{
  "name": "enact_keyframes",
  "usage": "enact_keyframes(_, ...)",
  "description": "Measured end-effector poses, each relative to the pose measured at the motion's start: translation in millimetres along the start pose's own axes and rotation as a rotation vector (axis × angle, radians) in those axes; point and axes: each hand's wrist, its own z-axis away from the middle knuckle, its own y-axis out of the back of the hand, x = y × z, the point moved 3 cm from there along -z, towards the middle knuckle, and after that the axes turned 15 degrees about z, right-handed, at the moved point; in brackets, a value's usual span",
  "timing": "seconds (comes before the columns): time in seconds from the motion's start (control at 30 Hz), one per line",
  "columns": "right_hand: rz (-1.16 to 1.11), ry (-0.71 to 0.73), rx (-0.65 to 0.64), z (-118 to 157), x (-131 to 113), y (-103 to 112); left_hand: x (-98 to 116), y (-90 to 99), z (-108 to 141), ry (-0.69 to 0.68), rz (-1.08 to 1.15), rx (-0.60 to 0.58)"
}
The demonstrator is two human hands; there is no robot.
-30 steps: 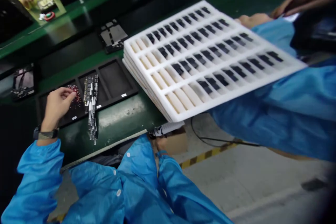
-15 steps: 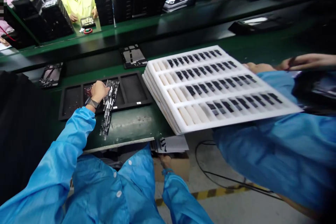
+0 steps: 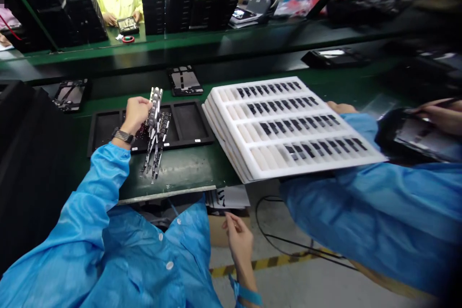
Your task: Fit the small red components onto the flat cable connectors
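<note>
Above a black compartment tray [image 3: 187,142], my left hand [image 3: 136,114] is closed in a pinch on the upper part of a narrow circuit board strip [image 3: 156,101]. The strip hangs steeply, with its lower end beyond the tray's front edge. More circuit board strips [image 3: 164,130] lie across the tray just right of it. Down by my lap, my right hand [image 3: 241,240] has its fingers curled and the tips close together. Whatever may be between them is too small to make out. Near that hand, below the table edge, is a cardboard box [image 3: 220,231] with white sheets [image 3: 234,196] above it.
A stack of white foam trays [image 3: 252,142] with rows of small black parts overhangs the table edge at right. A co-worker's blue sleeve [image 3: 361,197] is beyond it. Flat device units [image 3: 185,81] lie along the back. Black cables [image 3: 267,236] run over the floor.
My left hand has lifted a circuit board strip up off the others. My right hand has risen from beside the box into fuller view. The co-worker's hand at right now meets a black device.
</note>
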Motion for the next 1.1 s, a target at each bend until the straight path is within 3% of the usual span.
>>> enact_keyframes(0.07,-0.152,0.0,-0.042,6,-44,0,29,29.0,10,-0.098,0.155,-0.039)
enact_keyframes(0.17,-0.166,0.225,-0.173,2,-123,-2,73,84.4,45,-0.213,0.149,-0.105)
enact_keyframes(0.23,-0.172,0.446,-0.252,-14,-176,-2,85,110.6,77,-0.242,0.022,-0.213)
enact_keyframes(0.27,-0.183,0.539,-0.296,-26,-200,-2,80,117.5,94,-0.246,-0.06,-0.284)
enact_keyframes(0.33,-0.194,0.666,-0.399,-55,-242,-3,50,120.3,121,-0.198,-0.233,-0.419)
enact_keyframes(0.4,-0.226,0.744,-0.509,-87,-279,-10,-1,115.0,138,-0.089,-0.385,-0.504)
enact_keyframes(0.47,-0.29,0.79,-0.577,-115,-309,-23,-53,109.4,147,0.016,-0.518,-0.528)
enact_keyframes(0.53,-0.318,0.82,-0.634,-136,-333,-44,-88,106.9,151,0.051,-0.566,-0.503)
enact_keyframes(0.63,-0.235,0.843,-0.691,-146,-355,-80,-105,106.0,155,-0.012,-0.54,-0.459)
enact_keyframes(0.77,0.091,1.036,-0.812,-127,-359,-102,-98,98.9,160,-0.073,-0.597,-0.419)
enact_keyframes(0.87,0.471,1.142,-0.846,-108,-347,-101,-98,89.6,162,-0.072,-0.625,-0.432)
enact_keyframes(0.97,0.828,1.133,-0.736,-101,-334,-93,-101,83.6,160,-0.075,-0.564,-0.49)
enact_keyframes(1.1,1.014,1.095,-0.674,-107,-317,-85,-103,79.8,162,-0.119,-0.56,-0.544)
